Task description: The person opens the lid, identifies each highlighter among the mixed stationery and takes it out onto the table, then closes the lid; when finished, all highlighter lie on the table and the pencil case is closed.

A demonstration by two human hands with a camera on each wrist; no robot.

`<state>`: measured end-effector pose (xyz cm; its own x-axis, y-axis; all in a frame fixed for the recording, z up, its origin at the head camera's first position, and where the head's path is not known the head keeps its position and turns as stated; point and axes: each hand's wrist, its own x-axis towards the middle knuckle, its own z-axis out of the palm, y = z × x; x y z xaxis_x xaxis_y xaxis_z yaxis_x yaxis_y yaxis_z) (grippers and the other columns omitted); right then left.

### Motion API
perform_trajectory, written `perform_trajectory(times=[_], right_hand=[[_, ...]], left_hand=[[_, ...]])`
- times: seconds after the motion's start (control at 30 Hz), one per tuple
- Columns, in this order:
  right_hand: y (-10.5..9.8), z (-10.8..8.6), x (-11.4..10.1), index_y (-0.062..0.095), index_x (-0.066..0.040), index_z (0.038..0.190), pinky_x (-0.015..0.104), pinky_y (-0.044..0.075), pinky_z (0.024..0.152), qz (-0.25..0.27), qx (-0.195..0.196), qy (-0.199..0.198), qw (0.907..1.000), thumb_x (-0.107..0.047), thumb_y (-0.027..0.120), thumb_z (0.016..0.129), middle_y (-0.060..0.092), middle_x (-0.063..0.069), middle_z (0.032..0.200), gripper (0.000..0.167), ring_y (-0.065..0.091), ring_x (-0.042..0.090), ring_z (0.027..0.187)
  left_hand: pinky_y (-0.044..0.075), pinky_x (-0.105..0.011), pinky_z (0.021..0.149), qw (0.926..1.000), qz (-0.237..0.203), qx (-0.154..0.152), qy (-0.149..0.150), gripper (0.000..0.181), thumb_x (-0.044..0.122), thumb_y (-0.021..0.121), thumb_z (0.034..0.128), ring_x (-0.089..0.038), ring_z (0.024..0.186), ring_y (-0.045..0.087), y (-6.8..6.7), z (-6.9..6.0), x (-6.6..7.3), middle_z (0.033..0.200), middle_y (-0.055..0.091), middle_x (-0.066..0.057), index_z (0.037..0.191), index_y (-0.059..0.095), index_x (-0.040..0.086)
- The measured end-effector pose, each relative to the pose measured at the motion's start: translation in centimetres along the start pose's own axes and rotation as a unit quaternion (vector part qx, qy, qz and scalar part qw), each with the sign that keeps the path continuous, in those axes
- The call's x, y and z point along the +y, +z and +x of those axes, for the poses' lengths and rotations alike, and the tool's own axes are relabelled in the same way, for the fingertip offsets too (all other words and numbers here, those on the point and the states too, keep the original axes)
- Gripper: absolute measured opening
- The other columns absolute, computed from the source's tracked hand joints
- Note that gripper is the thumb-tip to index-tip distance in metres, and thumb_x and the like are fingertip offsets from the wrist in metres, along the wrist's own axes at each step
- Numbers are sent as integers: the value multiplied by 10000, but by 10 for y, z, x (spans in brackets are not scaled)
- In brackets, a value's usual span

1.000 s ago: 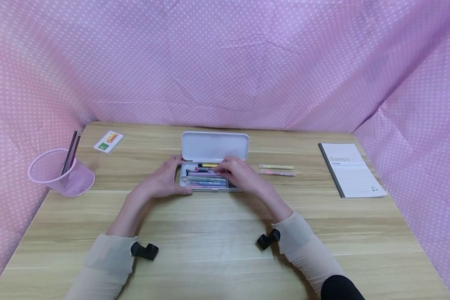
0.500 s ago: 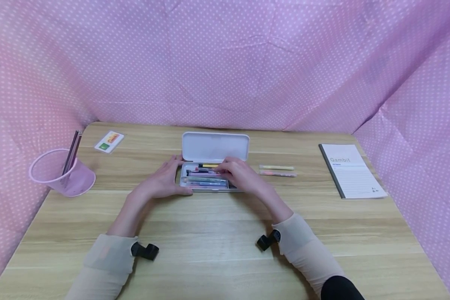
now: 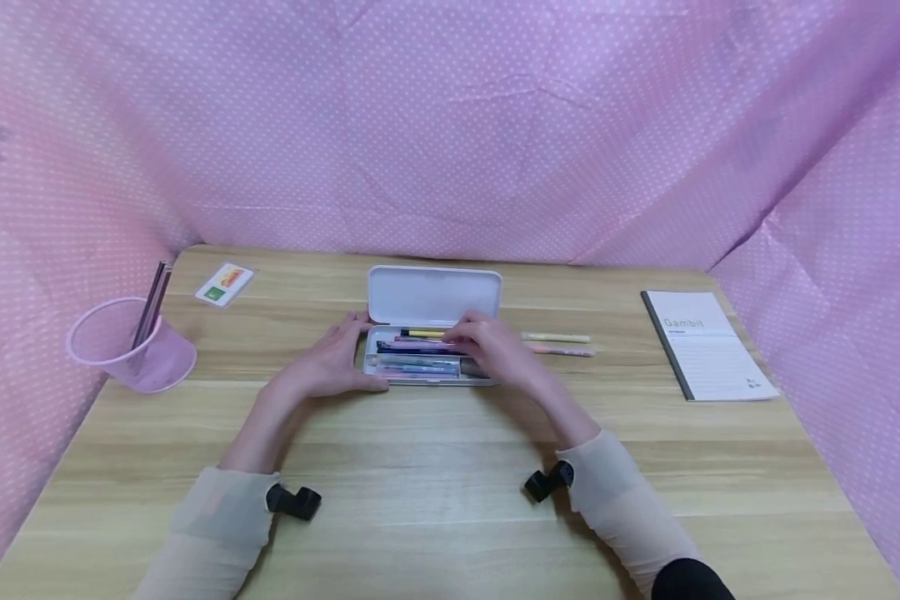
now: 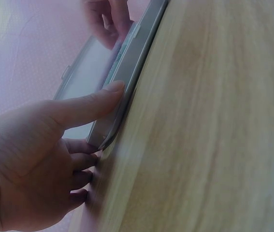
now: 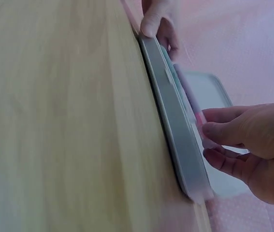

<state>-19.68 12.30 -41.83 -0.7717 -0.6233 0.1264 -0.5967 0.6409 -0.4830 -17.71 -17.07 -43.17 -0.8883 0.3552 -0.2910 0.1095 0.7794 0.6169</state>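
Note:
An open pencil case (image 3: 432, 293) stands mid-table, its white lid tilted back. Several pens and markers (image 3: 416, 367) lie in its tray. At the case's left end, my left hand (image 3: 328, 360) grips it, thumb along the front wall and fingers around the corner. My right hand (image 3: 492, 347) is over the right half of the tray. Between thumb and fingertips it pinches a purple pen with a pink part (image 5: 189, 92), which shows above the case's rim in the right wrist view. The right hand covers part of the tray and one end of that pen.
Right of the case lie a yellow pen (image 3: 558, 337) and a pink pen (image 3: 566, 350). A white notebook (image 3: 708, 346) lies farther right. At left are a pink cup (image 3: 161, 362) with dark sticks and a small white card-like packet (image 3: 225, 284). A polka-dot cloth (image 3: 450, 125) hangs behind.
My right hand has shifted slightly right and up, and the purple pen it pinches has risen over the other pens. My left hand keeps its hold. The whole head view has drifted slightly.

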Motion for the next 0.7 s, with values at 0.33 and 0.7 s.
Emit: perform_trajectory(times=[0.33,0.7], right_hand=[[-27,-48,43,785,-74,1099,421,600,878,244,707,123,9971,2,719,916,749,86,1060,209,702,231,976],[-58,-107,89,792,-60,1047,291,600,781,-43,1013,156,9947,100,746,842,741,63,978,264,693,201,875]], left_hand=[[122,-677,1278,9999,40,59,77,1054,523,838,797,-472,1601,21,2,3,-2,1742,62,-190,1578,305,58],[116,-662,1285,9999,57,67,90,1037,516,845,793,-463,1604,27,3,2,-3,1740,68,-196,1564,323,60]])
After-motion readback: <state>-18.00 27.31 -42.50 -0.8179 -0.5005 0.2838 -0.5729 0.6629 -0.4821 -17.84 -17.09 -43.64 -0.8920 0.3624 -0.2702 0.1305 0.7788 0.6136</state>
